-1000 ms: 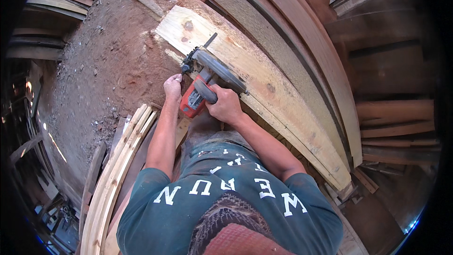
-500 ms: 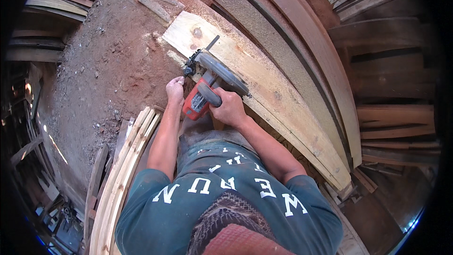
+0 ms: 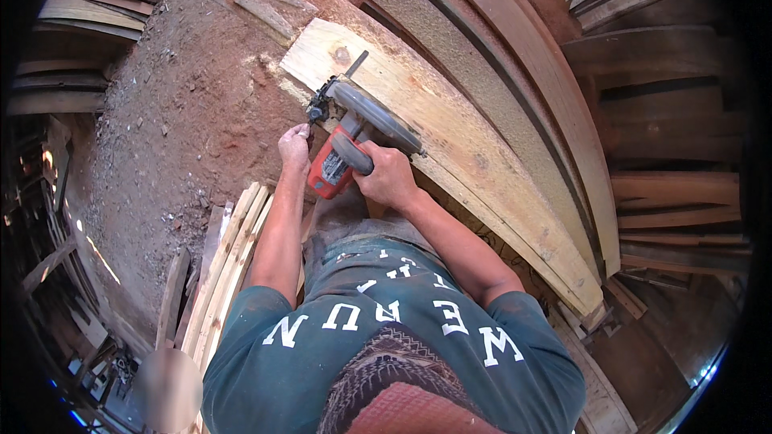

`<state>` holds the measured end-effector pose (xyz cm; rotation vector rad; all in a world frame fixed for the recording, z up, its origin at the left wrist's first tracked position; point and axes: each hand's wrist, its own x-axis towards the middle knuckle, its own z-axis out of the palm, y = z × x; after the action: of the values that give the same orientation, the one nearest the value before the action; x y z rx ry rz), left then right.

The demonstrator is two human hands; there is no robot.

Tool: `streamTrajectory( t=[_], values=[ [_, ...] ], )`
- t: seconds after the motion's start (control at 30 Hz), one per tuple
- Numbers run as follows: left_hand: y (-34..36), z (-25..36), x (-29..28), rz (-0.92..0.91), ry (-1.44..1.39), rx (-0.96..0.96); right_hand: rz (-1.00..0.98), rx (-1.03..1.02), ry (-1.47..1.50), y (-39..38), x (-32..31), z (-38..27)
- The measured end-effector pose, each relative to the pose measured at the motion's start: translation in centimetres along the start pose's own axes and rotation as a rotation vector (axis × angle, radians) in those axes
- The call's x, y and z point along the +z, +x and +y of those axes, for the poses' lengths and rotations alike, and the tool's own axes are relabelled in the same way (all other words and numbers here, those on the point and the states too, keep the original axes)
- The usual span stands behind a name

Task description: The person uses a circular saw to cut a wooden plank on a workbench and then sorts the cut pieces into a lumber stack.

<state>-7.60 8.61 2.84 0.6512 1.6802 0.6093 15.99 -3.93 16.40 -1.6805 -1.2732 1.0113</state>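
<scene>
A red and grey circular saw [image 3: 374, 116] rests on the pale wooden plank [image 3: 474, 161] in front of me. My right hand [image 3: 388, 177] is wrapped round its dark rear handle. The saw's red motor housing [image 3: 328, 170] points toward my body. A black clamp-like fitting [image 3: 319, 104] sits at the saw's front left, and a thin dark bar [image 3: 356, 63] sticks out beyond it over the plank. My left hand [image 3: 296, 145] is closed in a pinch just below that fitting. Whatever lies between its fingertips is too small to tell.
Sawdust-covered boards [image 3: 450, 48] lie side by side beyond the plank. A short wood offcut [image 3: 276, 5] is near its far end. Narrow pale strips [image 3: 233, 261] lean at my left. Stacked timber [image 3: 675, 197] stands at right; reddish dirt [image 3: 201, 112] covers the ground.
The saw and both hands have shifted slightly left in the picture, while the planks sit slightly further right. My grip looks the same. A blurred round shape has appeared at lower left.
</scene>
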Motion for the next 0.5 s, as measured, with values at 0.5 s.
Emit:
streamTrajectory(
  t=[0.5],
  values=[
    [0.55,0.60,0.08,0.016,0.009,0.005,0.003,0.019,0.000,0.39,0.15,-0.33]
  ],
)
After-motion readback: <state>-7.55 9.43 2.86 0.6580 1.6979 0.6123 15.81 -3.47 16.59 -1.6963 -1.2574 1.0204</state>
